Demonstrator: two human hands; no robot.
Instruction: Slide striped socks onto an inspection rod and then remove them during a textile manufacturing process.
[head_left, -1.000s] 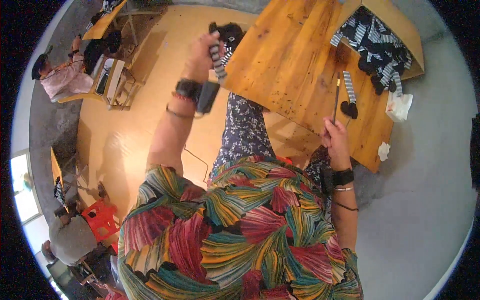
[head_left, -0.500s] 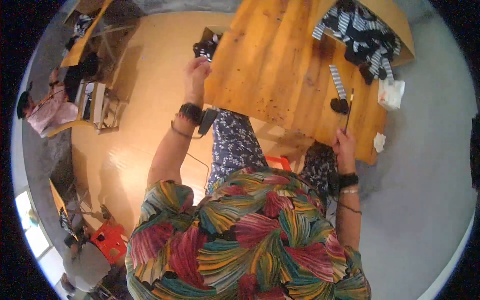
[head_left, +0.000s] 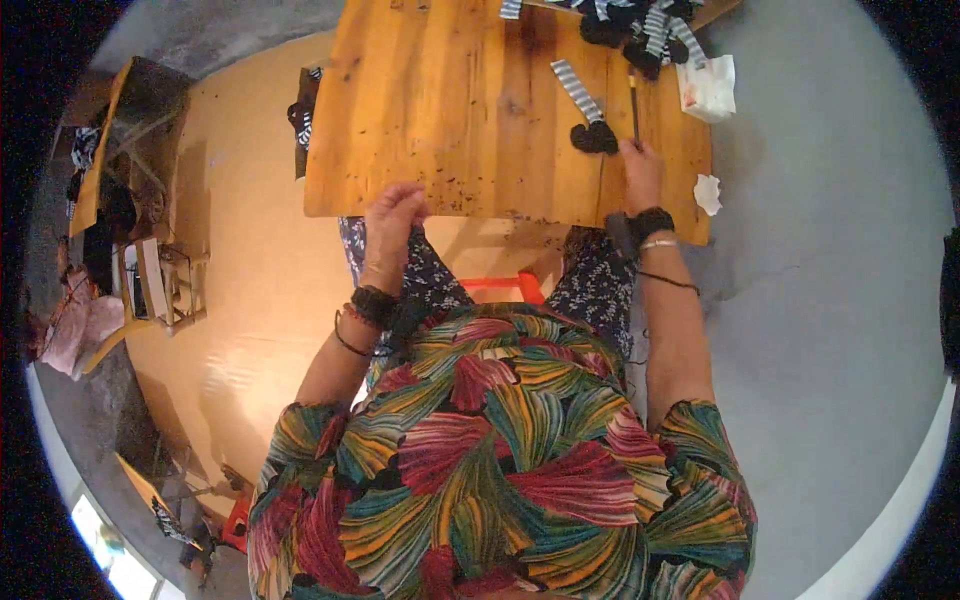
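Head view: the right hand (head_left: 640, 170) pinches a thin dark stick (head_left: 634, 105) on the wooden plank table (head_left: 460, 110), at two o'clock. The left hand (head_left: 392, 215), loosely curled and empty, rests at the near edge. The stick's tip could snag the striped black-and-white knitted piece (head_left: 585, 105) just beside it.

Table (head_left: 470, 110) warm honey-orange wood, dark specks along the near edge. Striped cloth strip (head_left: 578, 90) grey and white, ending in a black piece (head_left: 594, 138) near the right edge. Pile (head_left: 640, 25) at the far right corner black with grey-white stripes. Stick (head_left: 634, 105) dark. White crumpled tissues (head_left: 708, 88) by the right edge. Blouse (head_left: 500, 450) multicolour leaf print: red, teal, yellow, pink. Floor (head_left: 240, 270) pale orange.
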